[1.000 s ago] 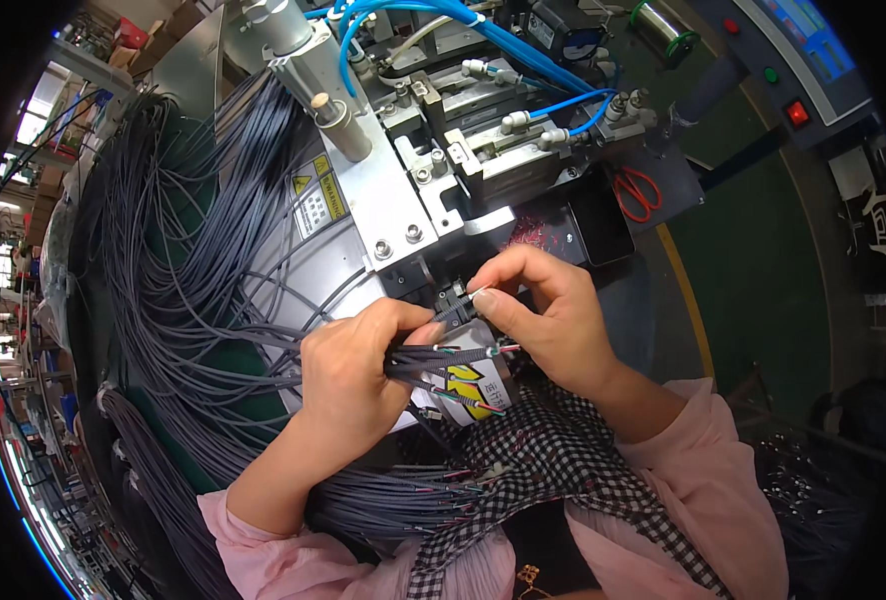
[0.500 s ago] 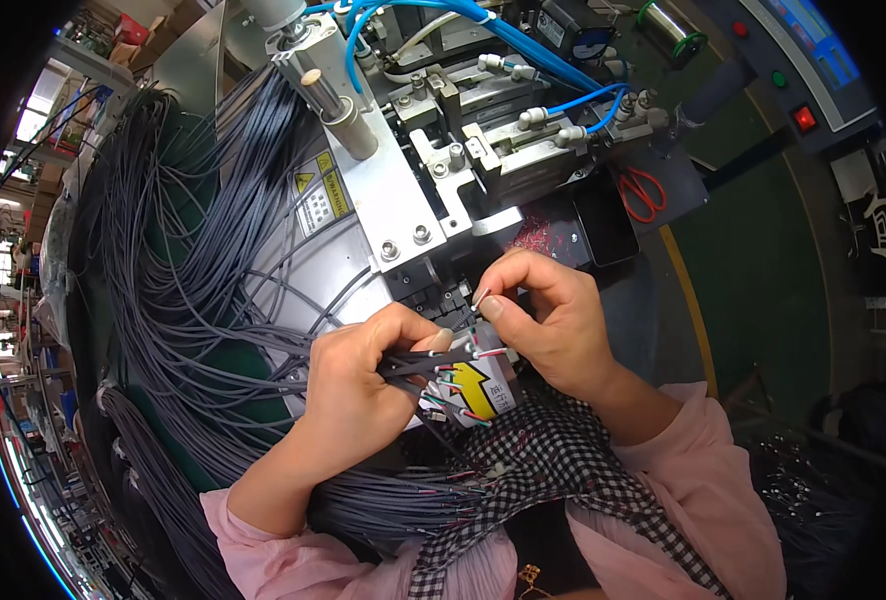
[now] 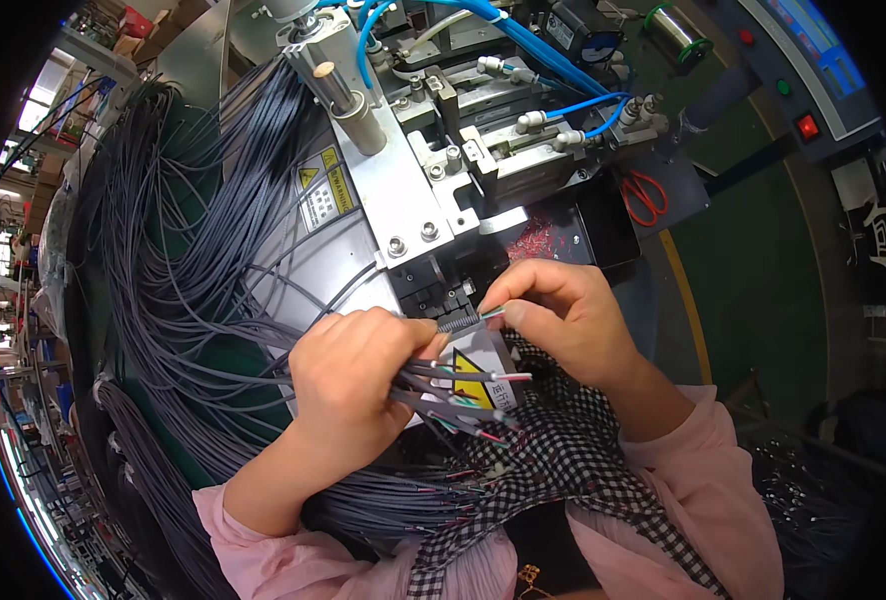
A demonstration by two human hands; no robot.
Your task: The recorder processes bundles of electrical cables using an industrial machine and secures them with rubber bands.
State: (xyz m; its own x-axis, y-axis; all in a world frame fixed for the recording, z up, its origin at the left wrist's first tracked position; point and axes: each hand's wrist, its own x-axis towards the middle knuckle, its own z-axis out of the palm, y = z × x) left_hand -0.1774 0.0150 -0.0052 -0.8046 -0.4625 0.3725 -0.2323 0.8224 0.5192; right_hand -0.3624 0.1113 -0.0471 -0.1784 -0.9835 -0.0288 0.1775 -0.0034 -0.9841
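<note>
My left hand (image 3: 355, 378) is closed round several grey cables (image 3: 428, 383). Their stripped ends, with thin red, white and green wires, stick out toward the right below my thumb. My right hand (image 3: 573, 322) pinches the thin coloured wires (image 3: 493, 313) at the end of one cable between thumb and forefinger. That end lies in front of the small dark metal tooling block (image 3: 441, 290) of a machine, close to my left thumb tip. Whether the wires touch the block I cannot tell.
The machine's metal plate (image 3: 368, 190) with cylinders and blue air hoses (image 3: 553, 65) stands ahead. A thick mass of grey cables (image 3: 178, 230) hangs at the left; more cables (image 3: 383, 500) lie across my lap. Red-handled scissors (image 3: 645, 198) and a dark tray (image 3: 603, 225) are at the right.
My left hand has turned knuckles-up and shifted slightly left, and its cable ends now point more to the right. The right hand stays near the tooling, with the pinched wires now lying almost level.
</note>
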